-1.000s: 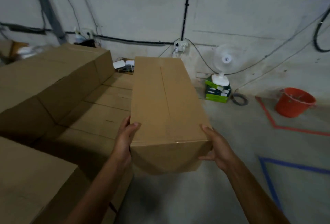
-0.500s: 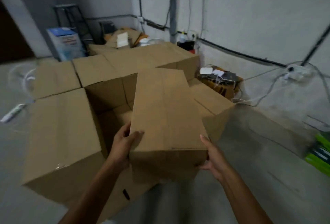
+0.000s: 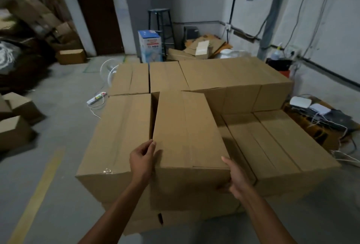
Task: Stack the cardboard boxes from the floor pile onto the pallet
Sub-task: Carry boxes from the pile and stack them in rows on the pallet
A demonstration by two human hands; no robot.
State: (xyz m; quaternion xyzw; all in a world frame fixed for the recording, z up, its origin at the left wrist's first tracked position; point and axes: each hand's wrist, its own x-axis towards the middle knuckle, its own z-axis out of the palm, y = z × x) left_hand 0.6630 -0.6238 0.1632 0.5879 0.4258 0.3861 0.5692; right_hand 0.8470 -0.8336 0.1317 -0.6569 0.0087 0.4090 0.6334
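I hold a long brown cardboard box (image 3: 185,127) lengthwise in front of me, over the stack of boxes. My left hand (image 3: 143,158) grips its near left corner, thumb on top. Gripping the near right corner is my right hand (image 3: 236,177), its fingers round the front face. The box lies close beside an equally high stacked box (image 3: 120,130) on its left, with a narrow gap between them. Lower stacked boxes (image 3: 282,142) lie to its right and taller ones (image 3: 233,76) behind. The pallet is hidden under the stack.
Loose cardboard boxes (image 3: 13,130) sit on the floor at left. A power strip (image 3: 96,97) with cables lies left of the stack. A stool (image 3: 159,21) and a blue-white carton (image 3: 150,47) stand behind. White devices (image 3: 311,107) on a crate are at right. A yellow floor line (image 3: 39,191) runs near left.
My view has swung left from the wall with the fan and bucket to the stack. The held box has moved over the stack, beside the left box.
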